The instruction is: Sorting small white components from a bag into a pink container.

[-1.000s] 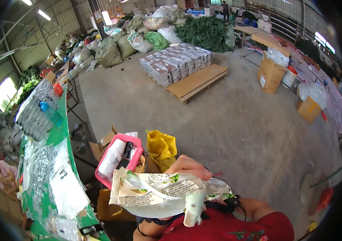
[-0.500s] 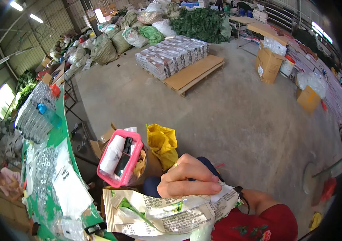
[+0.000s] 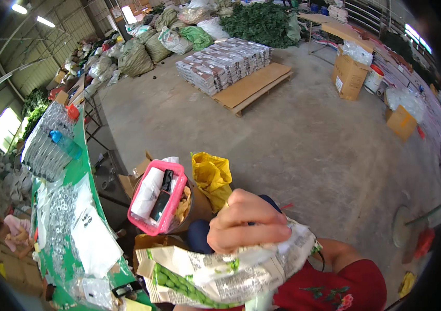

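My right hand point(image 3: 249, 222) is closed, its curled fingers pressed on the upper edge of a crinkled snack packet point(image 3: 200, 280). The packet is cream and white with a picture of green peas, and lies slanted in front of my red clothing point(image 3: 334, 290). A dark band circles my right wrist. Below the packet, a sliver of skin shows at the lower edge, but my left hand's fingers are hidden. Just beyond the packet, a pink plastic basket point(image 3: 179, 199) holds a white roll and black items, including a dark phone-like slab point(image 3: 160, 206).
Beside the basket is a yellow bag point(image 3: 211, 173). At left, a green-topped table point(image 3: 88, 199) carries clear plastic pieces, white sheets and a blue-capped bottle point(image 3: 65, 144). Farther off stand a pallet point(image 3: 254, 88) with stacked packs, and cartons point(image 3: 349, 78). A person point(image 3: 16, 233) sits at far left.
The packet has tilted, so more of its green pea picture shows. My right hand has shifted slightly right, still at its upper edge. The whole view has shifted slightly.
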### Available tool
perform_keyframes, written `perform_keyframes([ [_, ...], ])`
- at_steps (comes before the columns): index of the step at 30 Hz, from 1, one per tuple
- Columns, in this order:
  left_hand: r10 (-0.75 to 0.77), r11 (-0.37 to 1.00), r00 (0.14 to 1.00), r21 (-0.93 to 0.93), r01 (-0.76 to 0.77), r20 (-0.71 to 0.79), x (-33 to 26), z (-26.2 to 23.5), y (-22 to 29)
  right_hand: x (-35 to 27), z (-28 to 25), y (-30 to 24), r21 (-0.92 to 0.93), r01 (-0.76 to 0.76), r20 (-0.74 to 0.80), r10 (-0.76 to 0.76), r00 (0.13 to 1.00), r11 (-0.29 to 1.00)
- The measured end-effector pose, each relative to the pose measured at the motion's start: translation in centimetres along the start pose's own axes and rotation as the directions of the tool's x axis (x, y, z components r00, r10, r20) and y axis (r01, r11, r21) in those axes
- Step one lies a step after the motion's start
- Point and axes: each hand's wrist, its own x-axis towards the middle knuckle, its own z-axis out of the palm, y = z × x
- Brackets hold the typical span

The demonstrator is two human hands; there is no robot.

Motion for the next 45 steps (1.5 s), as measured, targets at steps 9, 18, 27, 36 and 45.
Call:
perform_keyframes([
  [9, -0.761, 0.643, 0.426, -0.486, 0.592, -0.489, -5.5, 1.9, -0.8, 1.8, -5.2, -4.7, 0.138, -0.045, -0.033, 0.05, 0.998, 0.989],
  [18, -0.832, 0.552, 0.349, -0.575, 0.604, -0.432, -5.6, 1.6, -1.2, 1.9, -5.1, -4.6, 0.154, -0.035, -0.062, 0.045, 0.997, 0.987],
  [27, -0.717, 0.685, 0.513, -0.346, 0.641, -0.472, -3.9, 2.4, 0.9, 0.4, -2.6, -2.7, 0.174, -0.077, -0.017, 0.081, 0.997, 0.982],
  [36, -0.429, 0.87, 0.884, 0.179, 0.46, -0.186, -1.8, 0.1, 2.1, -2.0, 5.5, 4.2, -0.055, -0.014, -0.019, 0.013, 1.0, 0.998],
  [45, -0.26, 0.948, 0.966, 0.194, 0.254, 0.006, -1.7, -1.6, 1.8, -0.1, 0.6, 0.4, 0.073, -0.021, -0.104, 0.028, 0.994, 0.997],
])
